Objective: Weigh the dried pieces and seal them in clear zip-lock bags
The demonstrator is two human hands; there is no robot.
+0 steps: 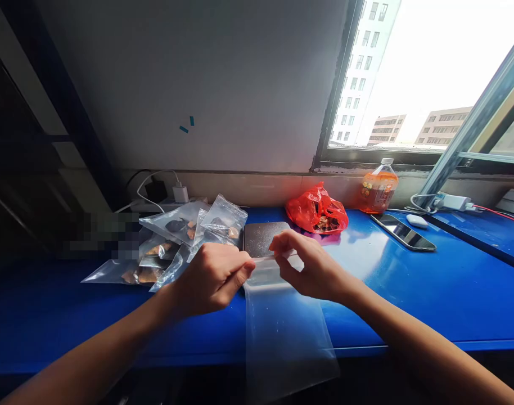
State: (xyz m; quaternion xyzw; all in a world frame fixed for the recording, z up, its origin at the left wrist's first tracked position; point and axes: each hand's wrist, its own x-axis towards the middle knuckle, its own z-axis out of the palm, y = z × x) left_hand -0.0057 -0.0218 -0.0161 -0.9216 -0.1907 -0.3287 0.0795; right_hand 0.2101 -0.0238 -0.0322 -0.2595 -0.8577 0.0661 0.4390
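Bkgd: grey wall (219, 84) behind a blue surface (409, 298), w/ a bright window (434, 56) upper R, bldgs (354, 79) outside, and a metal frame (476, 121) crossing its R side. Next in size, a pile of zip bags (166, 247) w/ brownish pcs inside, on the surface to the L, beyond the person's L hand.

Clear bag (286, 332) is centre, flat, hanging below and btwn both hands, its lower end past the surface's near edge in this view. L grip (212, 278) = thumb pressed to curled fingers, pinching the bag's top edge at its L part. R grip (310, 267) = thumb + index bent round, tips pinching same edge just beside the L fingertips.

Red bag (318, 208), dark stuff showing in its opening, sits near the wall, R of centre. Dark square plate (261, 236), speckled, lies just behind the clear bag's top edge; contact unclear. Bottle (379, 188) w/ amber liquid stands by the window; label has print, too blurry to read. Phone (404, 232) lies face up nearby, then white charger (454, 202), small white case (417, 221) and, far L, white plug (180, 194). Smallest: blue tape bits (192, 121) on wall.
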